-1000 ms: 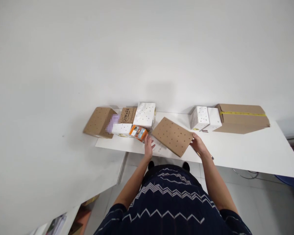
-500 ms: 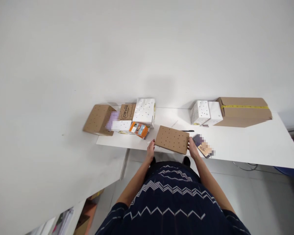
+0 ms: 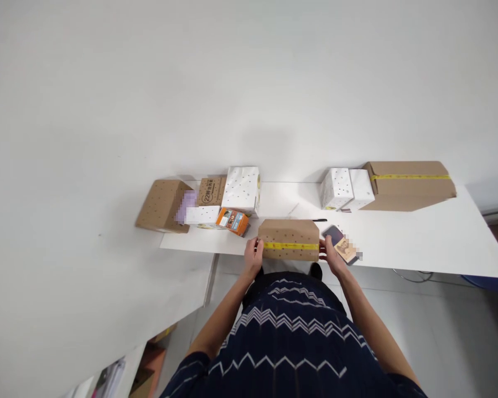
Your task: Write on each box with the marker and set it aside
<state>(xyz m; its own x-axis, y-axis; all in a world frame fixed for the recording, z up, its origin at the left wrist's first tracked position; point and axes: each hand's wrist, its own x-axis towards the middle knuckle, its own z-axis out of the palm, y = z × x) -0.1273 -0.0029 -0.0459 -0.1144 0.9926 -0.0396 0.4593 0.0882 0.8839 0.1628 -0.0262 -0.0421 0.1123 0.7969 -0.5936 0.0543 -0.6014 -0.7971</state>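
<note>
Head view. The left hand (image 3: 253, 258) and right hand (image 3: 330, 255) clasp opposite ends of a brown perforated cardboard box with a strip of yellow tape (image 3: 289, 240), fingers closed against its sides, at the near edge of the white table (image 3: 419, 243). The markings on the tape cannot be read. Just right of the box lies one dark phone (image 3: 340, 243), partly blurred; behind it lies one black pen (image 3: 318, 220). At far left stand two brown boxes: one perforated (image 3: 160, 204), one printed with "22" (image 3: 212, 190). There are four white dotted boxes (image 3: 243, 189), one small orange printed packet (image 3: 231, 220), and one large brown carton with yellow tape (image 3: 410, 183).
</note>
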